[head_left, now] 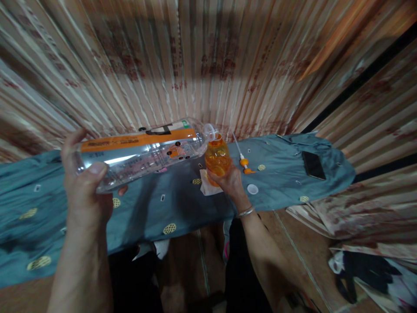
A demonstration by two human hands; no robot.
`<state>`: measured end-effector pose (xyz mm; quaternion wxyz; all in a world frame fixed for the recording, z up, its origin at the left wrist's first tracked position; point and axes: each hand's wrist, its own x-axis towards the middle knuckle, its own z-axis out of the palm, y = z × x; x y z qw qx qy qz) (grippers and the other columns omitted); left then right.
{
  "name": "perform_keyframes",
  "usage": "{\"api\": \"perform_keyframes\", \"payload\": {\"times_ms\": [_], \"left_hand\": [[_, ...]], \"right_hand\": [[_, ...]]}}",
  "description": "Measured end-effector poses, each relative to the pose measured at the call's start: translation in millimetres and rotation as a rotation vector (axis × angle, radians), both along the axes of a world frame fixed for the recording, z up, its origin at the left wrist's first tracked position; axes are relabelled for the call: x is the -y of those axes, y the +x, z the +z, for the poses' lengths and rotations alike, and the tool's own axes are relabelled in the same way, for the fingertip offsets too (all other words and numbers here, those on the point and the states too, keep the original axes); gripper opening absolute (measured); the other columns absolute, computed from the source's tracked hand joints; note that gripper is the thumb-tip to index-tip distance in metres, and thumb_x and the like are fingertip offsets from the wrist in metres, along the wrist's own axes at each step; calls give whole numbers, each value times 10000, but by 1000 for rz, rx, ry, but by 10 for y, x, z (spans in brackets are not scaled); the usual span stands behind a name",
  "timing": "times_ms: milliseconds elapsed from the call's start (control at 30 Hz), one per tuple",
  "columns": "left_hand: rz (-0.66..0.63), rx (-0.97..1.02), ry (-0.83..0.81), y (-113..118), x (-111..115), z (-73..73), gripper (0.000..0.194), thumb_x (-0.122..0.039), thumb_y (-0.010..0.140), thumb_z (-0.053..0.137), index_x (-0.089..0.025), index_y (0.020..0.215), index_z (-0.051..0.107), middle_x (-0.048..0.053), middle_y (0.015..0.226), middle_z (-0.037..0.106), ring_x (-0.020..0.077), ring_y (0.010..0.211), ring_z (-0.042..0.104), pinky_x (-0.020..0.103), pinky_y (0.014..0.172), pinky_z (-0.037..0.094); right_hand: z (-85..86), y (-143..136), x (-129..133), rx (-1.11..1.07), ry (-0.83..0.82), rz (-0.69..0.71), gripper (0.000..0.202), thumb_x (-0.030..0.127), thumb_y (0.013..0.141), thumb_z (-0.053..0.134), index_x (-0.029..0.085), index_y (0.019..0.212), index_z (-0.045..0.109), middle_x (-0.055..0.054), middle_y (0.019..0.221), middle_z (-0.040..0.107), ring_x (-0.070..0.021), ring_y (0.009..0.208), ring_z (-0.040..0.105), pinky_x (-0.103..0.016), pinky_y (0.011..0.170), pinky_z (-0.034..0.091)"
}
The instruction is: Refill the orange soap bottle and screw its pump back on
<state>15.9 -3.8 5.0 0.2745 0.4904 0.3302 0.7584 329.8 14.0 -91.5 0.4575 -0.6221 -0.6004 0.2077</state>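
I see pleated, floral-printed curtain fabric (215,56) at twelve o'clock, beyond a creased blue-green cloth (140,226). The left hand (85,176) curls its fingers round a glossy, clear plastic bottle (143,152), tipped toward three o'clock, its neck at the mouth of a rounded, translucent orange bottle (217,154), gripped centrally by the right hand (230,180).

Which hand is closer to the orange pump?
Right. The right hand, around the orange bottle, is just left of the orange pump; the left hand, holding the big clear bottle, is farther left.
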Motion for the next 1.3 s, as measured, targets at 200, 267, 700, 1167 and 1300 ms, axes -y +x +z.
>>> {"api": "perform_keyframes", "payload": {"times_ms": [200, 267, 700, 1167, 1300], "left_hand": [[9, -21, -1, -38, -19, -34, 681, -407, 528, 892, -381, 1203, 805, 58, 1006, 635, 137, 621, 522, 111, 267, 278], [6, -17, 3, -33, -13, -22, 660, -393, 530, 886, -380, 1186, 813, 58, 1000, 639, 139, 625, 523, 105, 272, 268], [-6, 44, -21, 104, 69, 105, 587, -312, 494, 900, -399, 1073, 857, 41, 940, 618, 173, 664, 574, 146, 221, 335], [-1, -7, 21, -32, -32, -27, 681, -380, 512, 903, -370, 1188, 821, 56, 1000, 632, 153, 644, 561, 120, 255, 304], [2, -9, 1, -30, -7, -2, 665, -390, 525, 898, -391, 1184, 812, 49, 1010, 629, 134, 621, 529, 123, 252, 305]], "right_hand": [[-23, 4, -9, -8, 23, 0, 633, 350, 743, 918, 226, 1308, 660, -126, 1124, 856, -373, 1068, 843, -534, 916, 708], [-27, 6, -11, -10, 26, 0, 636, 350, 738, 917, 227, 1308, 663, -130, 1126, 855, -376, 1070, 842, -539, 915, 708], [-57, 1, -23, -6, 30, -12, 667, 365, 737, 931, 218, 1328, 661, -147, 1137, 855, -391, 1077, 843, -541, 911, 707], [-30, -1, -18, 5, 24, -6, 669, 354, 743, 928, 203, 1332, 650, -159, 1159, 850, -389, 1100, 839, -530, 930, 706], [-31, -3, -21, 9, 32, -11, 652, 368, 741, 920, 216, 1315, 651, -149, 1159, 854, -384, 1099, 839, -540, 937, 707]]}}
